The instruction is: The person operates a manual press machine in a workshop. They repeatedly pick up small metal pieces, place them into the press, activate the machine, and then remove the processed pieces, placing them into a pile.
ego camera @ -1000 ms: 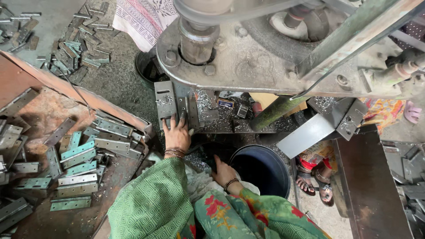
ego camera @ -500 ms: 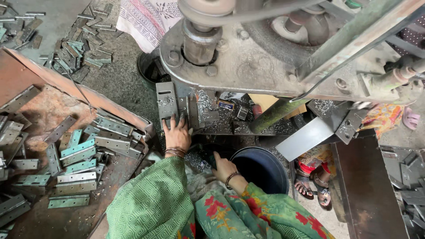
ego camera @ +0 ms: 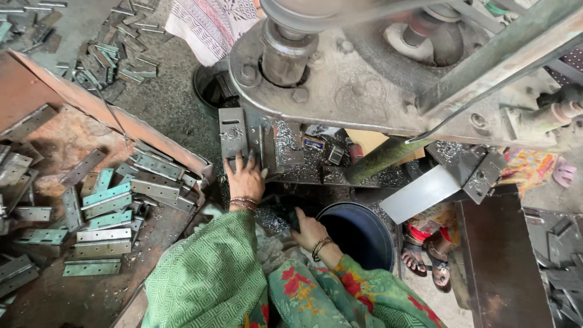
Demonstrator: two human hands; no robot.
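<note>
My left hand (ego camera: 244, 180), with bangles at the wrist, rests at the front edge of the press bed, its fingers touching a grey metal hinge plate (ego camera: 232, 130) that lies under the big press machine (ego camera: 364, 79). My right hand (ego camera: 308, 228) is lower down, over a dark heap of metal shavings (ego camera: 273, 218) beside a dark blue bucket (ego camera: 364, 234); its fingers curl down into the heap, and whether it holds anything is hidden. Both arms wear green and floral sleeves.
A rusty tray (ego camera: 152, 136) to my left holds several greenish hinge plates (ego camera: 106, 203). More hinges lie scattered on the floor (ego camera: 100, 58) at the top left. Another person's sandalled feet (ego camera: 428, 258) stand right of the bucket. A patterned cloth (ego camera: 209, 24) hangs at the top.
My left hand stays at the hinge plate under the press. My right hand has shifted slightly over the shavings. The view has tilted down a little.
</note>
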